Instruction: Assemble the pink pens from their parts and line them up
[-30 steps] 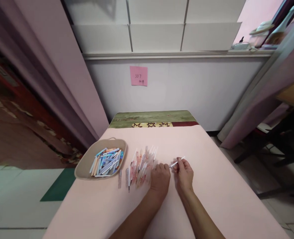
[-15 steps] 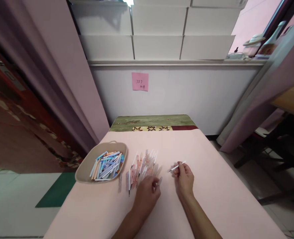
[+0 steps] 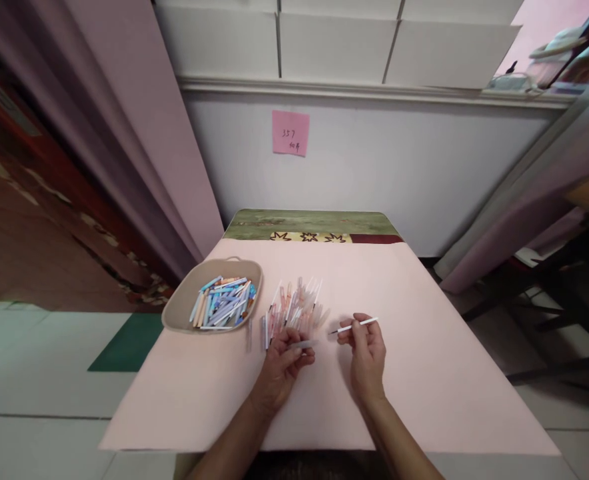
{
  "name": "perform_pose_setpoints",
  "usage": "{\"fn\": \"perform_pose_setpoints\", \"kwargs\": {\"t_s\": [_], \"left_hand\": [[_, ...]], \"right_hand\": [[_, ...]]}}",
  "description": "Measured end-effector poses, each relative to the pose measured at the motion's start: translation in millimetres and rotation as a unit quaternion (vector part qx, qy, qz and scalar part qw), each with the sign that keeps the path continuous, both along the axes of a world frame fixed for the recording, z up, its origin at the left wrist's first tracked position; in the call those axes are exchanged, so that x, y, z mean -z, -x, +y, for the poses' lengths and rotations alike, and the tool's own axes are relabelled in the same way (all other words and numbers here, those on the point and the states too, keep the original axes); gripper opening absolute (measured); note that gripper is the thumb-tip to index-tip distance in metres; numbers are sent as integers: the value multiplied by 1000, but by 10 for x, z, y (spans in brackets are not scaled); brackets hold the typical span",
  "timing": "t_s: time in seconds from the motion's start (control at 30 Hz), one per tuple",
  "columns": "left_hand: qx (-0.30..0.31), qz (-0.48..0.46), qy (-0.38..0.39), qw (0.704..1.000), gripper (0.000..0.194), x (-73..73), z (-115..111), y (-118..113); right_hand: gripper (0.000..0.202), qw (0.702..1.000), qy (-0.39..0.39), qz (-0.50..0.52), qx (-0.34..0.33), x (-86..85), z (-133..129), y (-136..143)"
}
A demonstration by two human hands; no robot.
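My left hand [image 3: 278, 368] is closed around a translucent pen barrel [image 3: 304, 345], which points to the right at the near edge of the pile. In my right hand [image 3: 368, 363], thumb and fingers pinch a white pen refill [image 3: 369, 322] with its dark tip pointing left toward the barrel. The two pieces are apart. Just beyond my left hand lies a loose pile of pen parts [image 3: 294, 308], clear and pinkish barrels mixed with white refills. A beige basket [image 3: 182, 300] left of the pile holds many blue, purple and orange pens [image 3: 224, 303].
A single clear tube [image 3: 249, 335] lies between basket and pile. The pink-covered table [image 3: 424, 393] ends at a green patterned strip [image 3: 309, 223] by the wall, where a pink note [image 3: 290, 133] is stuck. A dark chair [image 3: 564, 313] stands to the right.
My left hand has turned and now holds the barrel level, pointing right. My right hand keeps the refill, which lies more level. The camera view has tilted downward.
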State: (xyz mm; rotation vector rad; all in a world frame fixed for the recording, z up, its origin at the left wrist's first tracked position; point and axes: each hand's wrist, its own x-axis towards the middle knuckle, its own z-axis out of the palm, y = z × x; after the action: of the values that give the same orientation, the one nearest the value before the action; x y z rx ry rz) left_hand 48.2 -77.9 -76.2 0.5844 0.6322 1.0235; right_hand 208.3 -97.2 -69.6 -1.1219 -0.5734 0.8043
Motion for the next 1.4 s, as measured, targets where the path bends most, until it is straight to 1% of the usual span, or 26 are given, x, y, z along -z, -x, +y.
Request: {"fn": "perform_pose_setpoints", "kwargs": {"t_s": [0.07, 0.17, 0.27, 0.43, 0.67, 1.0, 1.1, 1.2, 1.27, 1.4], "left_hand": [[13, 5, -14, 1000, 23, 8, -1, 6], [18, 10, -17, 1000, 23, 7, 4, 10], [14, 13, -14, 1000, 23, -2, 7, 16], [10, 5, -12, 1000, 24, 0, 1, 39], [11, 5, -22, 1000, 21, 62, -3, 82], [8, -7, -9, 1000, 23, 72, -14, 83], [26, 2, -18, 999, 20, 71, -12, 90], [70, 28, -35, 997, 16, 62, -17, 95], [94, 43, -47, 994, 18, 53, -25, 94], [116, 44, -52, 991, 26, 40, -35, 86]], "right_hand": [[25, 1000, -8, -7, -2, -73, -100, 106], [21, 999, -24, -38, 3, -122, -151, 191], [20, 998, -26, -53, 4, -113, -134, 214], [21, 999, -9, -47, -1, -73, -114, 252], [25, 998, -13, -59, 24, -119, -124, 307], [23, 998, -14, -57, -2, -95, -134, 365], [23, 997, 1, -72, -27, -100, -138, 376], [28, 992, 36, -104, -64, -121, -141, 368], [33, 987, 58, -126, -82, -140, -141, 341], [36, 982, 81, -134, -105, -182, -140, 260]]}}
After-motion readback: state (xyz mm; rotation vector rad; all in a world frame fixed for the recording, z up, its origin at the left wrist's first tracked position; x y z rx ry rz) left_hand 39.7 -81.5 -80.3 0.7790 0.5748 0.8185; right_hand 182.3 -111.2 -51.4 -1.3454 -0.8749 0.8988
